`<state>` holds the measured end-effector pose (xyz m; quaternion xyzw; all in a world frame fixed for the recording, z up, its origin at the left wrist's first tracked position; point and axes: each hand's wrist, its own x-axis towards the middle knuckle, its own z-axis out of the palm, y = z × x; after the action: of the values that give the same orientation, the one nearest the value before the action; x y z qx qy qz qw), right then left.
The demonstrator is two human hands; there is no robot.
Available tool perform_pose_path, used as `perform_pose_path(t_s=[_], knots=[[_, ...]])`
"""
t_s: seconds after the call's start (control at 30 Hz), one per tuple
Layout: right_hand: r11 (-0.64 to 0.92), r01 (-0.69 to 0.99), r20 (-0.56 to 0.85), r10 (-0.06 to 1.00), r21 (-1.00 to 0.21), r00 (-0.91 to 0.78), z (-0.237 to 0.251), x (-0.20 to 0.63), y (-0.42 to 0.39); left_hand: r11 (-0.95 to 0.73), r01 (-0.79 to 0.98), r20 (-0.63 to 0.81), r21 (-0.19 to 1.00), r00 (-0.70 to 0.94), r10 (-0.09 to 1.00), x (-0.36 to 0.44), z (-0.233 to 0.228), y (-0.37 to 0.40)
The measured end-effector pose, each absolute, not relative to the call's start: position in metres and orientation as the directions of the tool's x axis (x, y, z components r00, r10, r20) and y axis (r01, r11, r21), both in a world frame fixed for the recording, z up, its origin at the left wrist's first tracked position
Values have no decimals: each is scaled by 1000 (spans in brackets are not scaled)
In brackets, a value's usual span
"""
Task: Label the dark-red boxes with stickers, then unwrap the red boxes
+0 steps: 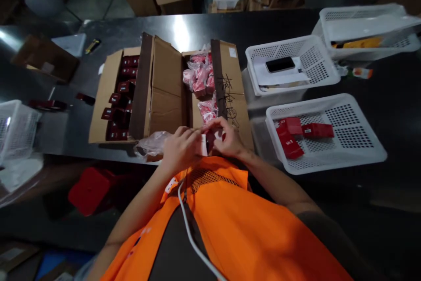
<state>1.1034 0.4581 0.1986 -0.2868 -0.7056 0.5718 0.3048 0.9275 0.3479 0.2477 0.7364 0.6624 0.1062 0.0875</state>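
Note:
My left hand [182,148] and my right hand [229,140] meet close in front of the orange vest, fingers curled in around a small dark red and white box [204,145]. The fingers cover most of this box. Just beyond them, an open cardboard carton [171,108] holds several pink-red pieces wrapped in clear plastic [200,80]. Beside my left hand lies crumpled clear plastic [153,143]. Farther left, another open carton [98,119] contains several dark red boxes [125,87].
To the right, a white basket [371,151] holds red boxes [291,143]. Behind it, another basket [253,68] contains papers and a phone [280,65]. A yellow and black cutter [93,46] lies at the back left. A red stool [90,191] stands below the table edge.

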Motion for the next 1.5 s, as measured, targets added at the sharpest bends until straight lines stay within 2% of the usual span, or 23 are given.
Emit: perform_pose_path(t_s=[0.07,0.13,0.17,0.23,0.3,0.33,0.43,0.5,0.53,0.6,0.67,0.7,0.8,0.87,0.93,1.0,1.17,1.33,1.5], knots=[[170,75,91,794,-983,-601,194,1111,468,-88,945,38,314,80,996,920,251,348],[317,128,186,789,-940,-585,194,1119,477,-76,927,55,368,60,997,914,253,348],[434,158,259,751,-887,-607,195,1123,480,-75,916,68,394,52,996,913,254,349],[635,144,377,608,-759,-699,199,1129,481,-78,896,95,437,40,995,913,256,352],[710,18,454,470,-704,-757,204,1134,477,-65,893,95,445,25,995,916,259,355],[702,-53,493,442,-710,-750,205,1136,473,-49,898,84,437,13,996,918,260,357],[597,-158,533,527,-787,-663,205,1140,461,4,937,41,348,-19,999,925,267,364],[478,-100,433,660,-872,-614,198,1138,455,-9,973,24,232,3,1000,932,273,369],[361,-58,324,744,-931,-585,193,1134,452,-33,986,18,162,30,999,936,277,372],[-52,-80,-3,856,-995,-518,180,1124,448,-93,996,-5,16,93,996,947,287,380],[-450,-236,-282,809,-861,-515,169,1114,445,-156,981,-61,-119,150,987,962,299,389],[-548,-317,-331,777,-774,-535,164,1109,444,-196,964,-100,-178,180,979,971,305,394],[-633,-454,-340,747,-627,-571,153,1102,442,-314,892,-230,-325,248,941,1000,318,413],[-708,-544,-320,697,-451,-642,147,1100,440,-362,842,-310,-400,248,918,1020,320,426],[-760,-597,-268,650,-258,-712,141,1099,438,-374,813,-354,-447,223,908,1036,318,438],[-771,-613,-224,636,-171,-738,137,1095,436,-376,812,-374,-445,213,903,1048,315,449],[-782,-604,-194,624,-155,-757,135,1089,439,-425,836,-446,-348,251,859,1066,324,463],[-832,-530,-159,552,-162,-818,140,1086,447,-458,769,-490,-446,219,844,1059,355,461],[-878,-417,-157,457,-233,-875,152,1054,453,-313,809,-444,-497,73,893,1016,391,445]])
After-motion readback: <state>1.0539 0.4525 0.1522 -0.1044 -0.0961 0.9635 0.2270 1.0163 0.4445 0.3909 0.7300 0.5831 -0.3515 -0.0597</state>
